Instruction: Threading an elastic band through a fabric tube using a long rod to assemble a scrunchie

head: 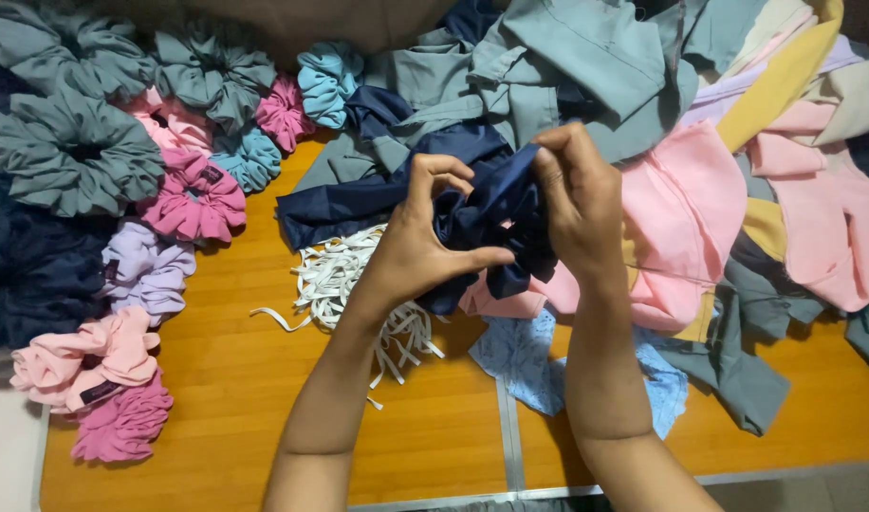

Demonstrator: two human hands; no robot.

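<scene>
Near the middle of the frame both hands work one gathered piece of shiny navy-blue satin fabric [491,223]. The left hand [420,242] has its grip clamped on the lower left of that bunched cloth, thumb pressed against the folds and forefinger arched over the top. The right hand [577,204] pinches the upper right edge of the same cloth, its fingers closed on it. The cloth is held just above the wooden counter [235,379], whose orange-brown surface shows bare in the lower part of the frame.

Under the left wrist lies a loose heap of white elastic strips [344,284]. Below the hands sits a pale blue fabric scrap [529,365], and beside it, to the right, a spread of pink fabric pieces [700,199]. Grey-green cut fabric [586,57] is piled along the top centre of the frame, with a mustard-yellow strip [785,81] in the upper right.

Down the left side runs a row of finished ruffled hair ties: a large grey-green one [69,152], a magenta one [193,199], a lilac one [150,270], a light pink one [83,356] and a sky-blue one [325,81]
</scene>
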